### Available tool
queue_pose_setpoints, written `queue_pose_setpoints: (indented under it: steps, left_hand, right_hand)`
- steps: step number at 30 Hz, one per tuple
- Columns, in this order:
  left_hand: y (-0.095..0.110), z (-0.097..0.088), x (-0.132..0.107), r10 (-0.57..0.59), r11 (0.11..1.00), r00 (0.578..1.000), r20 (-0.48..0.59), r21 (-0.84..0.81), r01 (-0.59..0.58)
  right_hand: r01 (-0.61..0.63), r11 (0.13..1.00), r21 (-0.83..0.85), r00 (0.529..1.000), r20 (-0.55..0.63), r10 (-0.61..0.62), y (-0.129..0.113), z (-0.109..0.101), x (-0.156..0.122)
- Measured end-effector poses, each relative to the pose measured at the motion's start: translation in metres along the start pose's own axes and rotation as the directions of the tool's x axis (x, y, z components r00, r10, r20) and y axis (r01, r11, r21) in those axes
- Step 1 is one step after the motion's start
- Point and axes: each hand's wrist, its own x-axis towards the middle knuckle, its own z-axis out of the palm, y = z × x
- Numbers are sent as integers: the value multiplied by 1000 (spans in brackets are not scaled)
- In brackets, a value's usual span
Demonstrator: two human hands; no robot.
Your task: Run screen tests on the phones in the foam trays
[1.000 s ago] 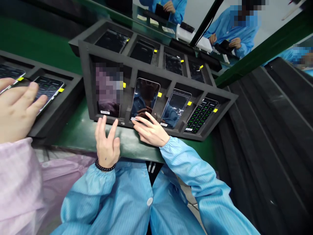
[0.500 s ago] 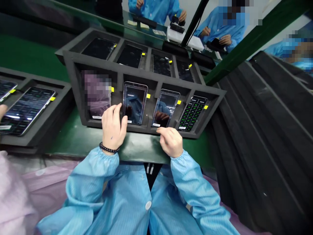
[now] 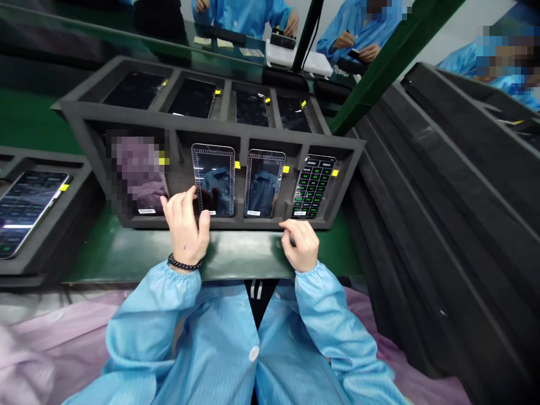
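A dark grey foam tray [image 3: 219,224] with several slots stands on the green belt in front of me, a phone in each slot. My left hand [image 3: 184,226] rests on the tray's near rim, fingers loosely spread, fingertips by the second phone [image 3: 213,180]. My right hand [image 3: 300,244] lies at the rim below the fourth phone [image 3: 314,185], which shows a green grid; its fingers are curled and hold nothing. The third phone [image 3: 265,183] shows a bordered dark screen. The first slot's phone [image 3: 139,174] is blurred out.
Another foam tray [image 3: 50,236] with a lit phone [image 3: 23,211] lies to the left. Stacked black trays [image 3: 442,197] fill the right side. A pink sleeve [image 3: 21,365] shows at lower left. Other people in blue coats work across the line at the top.
The tray has shifted left in view. My left hand moved up onto the rim beside the second phone; my right hand slid right from the second phone to below the fourth and curled.
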Motion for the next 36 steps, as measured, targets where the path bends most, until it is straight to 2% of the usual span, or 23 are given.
queue_pose_setpoints:
  steps: [4, 6, 8, 9, 11, 14, 16, 24, 28, 29, 31, 32, 33, 34, 36]
  left_hand:
    - [2, -2, -10, 31, 999, 992, -120, 16, -30]
    - [8, -2, -12, 77, 997, 976, -203, 36, -72]
    - [20, -1, -9, 146, 989, 961, -233, 45, -140]
    - [27, 1, -6, 177, 984, 962, -209, 56, -169]
    - [43, 7, 3, 209, 975, 973, -92, 99, -200]
    - [62, 20, 14, 159, 967, 983, 95, 187, -174]
    - [69, 27, 19, 118, 966, 981, 155, 212, -150]
    - [75, 38, 17, 108, 977, 979, 175, 160, -137]
    - [70, 27, 13, 132, 981, 975, 178, 114, -154]
    - [64, 20, 12, 139, 981, 981, 138, 113, -155]
    - [45, -2, 11, 126, 981, 991, -41, 156, -118]
    - [33, -13, 12, 91, 979, 976, -196, 197, -52]
    - [18, -24, 14, 56, 975, 940, -336, 220, 20]
    - [3, -34, 18, 19, 973, 909, -415, 218, 80]
    - [-25, -48, 31, -118, 957, 895, -431, 192, 218]
  right_hand:
    - [-38, 995, -89, 999, -1, 38, 3, 0, 12]
    - [-68, 988, -137, 998, 10, 70, 4, 1, 27]
    - [-138, 978, -158, 988, 50, 147, 4, 2, 44]
    - [-179, 969, -170, 977, 86, 195, 3, 3, 50]
    - [-246, 946, -209, 947, 158, 281, 0, 6, 59]
    - [-283, 919, -274, 921, 189, 340, -5, 12, 61]
    - [-293, 912, -287, 921, 172, 350, -7, 14, 57]
    - [-304, 912, -273, 920, 165, 356, -6, 19, 53]
    - [-310, 927, -211, 930, 133, 341, -5, 9, 52]
    - [-318, 929, -190, 936, 92, 340, -1, 2, 50]
    - [-362, 916, -173, 932, -41, 360, 14, -15, 44]
    - [-405, 897, -178, 914, -118, 389, 24, -23, 41]
    - [-451, 874, -182, 889, -179, 421, 36, -30, 36]
    - [-489, 854, -177, 866, -213, 452, 49, -35, 32]
    - [-598, 798, -75, 797, -162, 582, 72, -38, 23]
